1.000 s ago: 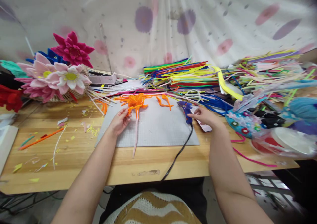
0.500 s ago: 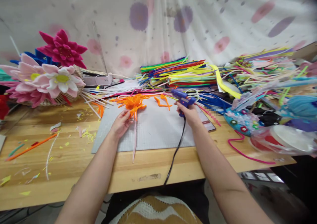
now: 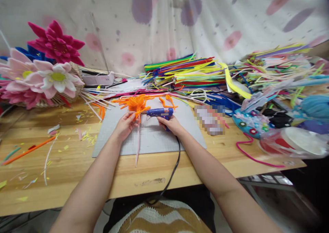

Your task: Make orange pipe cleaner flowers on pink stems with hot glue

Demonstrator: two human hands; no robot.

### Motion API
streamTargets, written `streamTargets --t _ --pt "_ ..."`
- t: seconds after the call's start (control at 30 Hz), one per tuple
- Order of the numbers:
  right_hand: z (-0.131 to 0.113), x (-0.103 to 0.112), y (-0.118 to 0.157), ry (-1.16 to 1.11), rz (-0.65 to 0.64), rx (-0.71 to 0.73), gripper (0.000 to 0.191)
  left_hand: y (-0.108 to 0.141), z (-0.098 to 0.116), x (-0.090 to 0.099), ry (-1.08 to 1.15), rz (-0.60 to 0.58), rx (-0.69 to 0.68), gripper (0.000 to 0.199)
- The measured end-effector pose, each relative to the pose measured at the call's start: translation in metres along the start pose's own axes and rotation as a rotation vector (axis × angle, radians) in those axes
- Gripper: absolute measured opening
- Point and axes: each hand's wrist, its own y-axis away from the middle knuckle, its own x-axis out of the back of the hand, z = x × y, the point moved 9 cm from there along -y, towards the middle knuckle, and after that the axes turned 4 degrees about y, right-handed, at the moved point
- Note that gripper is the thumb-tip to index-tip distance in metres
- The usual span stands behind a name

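My left hand is closed around the base of an orange pipe-cleaner flower, whose pale stem hangs down over the front of the grey board. In my right hand is a blue glue gun, held level with its nozzle pointing left at the flower's base. Whether the tip touches the flower I cannot tell. The gun's black cord runs down over the table edge. Behind the gun, loose orange petal pieces lie on the board.
Finished felt-like flowers stand at the left. A pile of coloured pipe cleaners lies along the back, with white-handled scissors before it. A plastic-wrapped tub sits at the right edge. Scraps litter the wooden table.
My right hand has brought the glue gun leftward from the board's right side to the flower's base. The left hand still holds the flower in nearly the same place.
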Motion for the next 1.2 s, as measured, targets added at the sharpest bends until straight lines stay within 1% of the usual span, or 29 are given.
streamTargets --t 0.17,0.4,0.67,0.83,0.93,1.07,1.2 --pt "-0.006 0.003 0.003 -0.003 0.044 0.005 0.042 0.000 -0.001 0.001 -0.024 -0.003 -0.020 0.025" --pt "-0.007 0.001 0.004 0.083 0.028 0.002 0.041 -0.001 -0.001 0.002 -0.041 -0.008 -0.041 0.028" --pt "-0.010 0.006 0.005 0.088 0.093 -0.014 0.040 -0.001 0.000 0.000 -0.060 -0.027 -0.048 0.030" --pt "-0.006 0.006 0.006 0.109 0.077 -0.036 0.042 -0.001 -0.001 0.001 -0.052 -0.003 -0.044 0.029" --pt "-0.010 0.004 0.008 0.107 0.069 -0.023 0.041 -0.001 -0.001 0.001 -0.054 0.004 -0.044 0.031" --pt "-0.013 0.006 0.007 0.110 0.091 -0.007 0.040 -0.001 -0.001 0.001 -0.065 -0.003 -0.051 0.032" --pt "-0.008 0.008 0.005 0.104 0.087 -0.027 0.040 0.000 0.000 0.001 -0.065 0.007 -0.049 0.034"
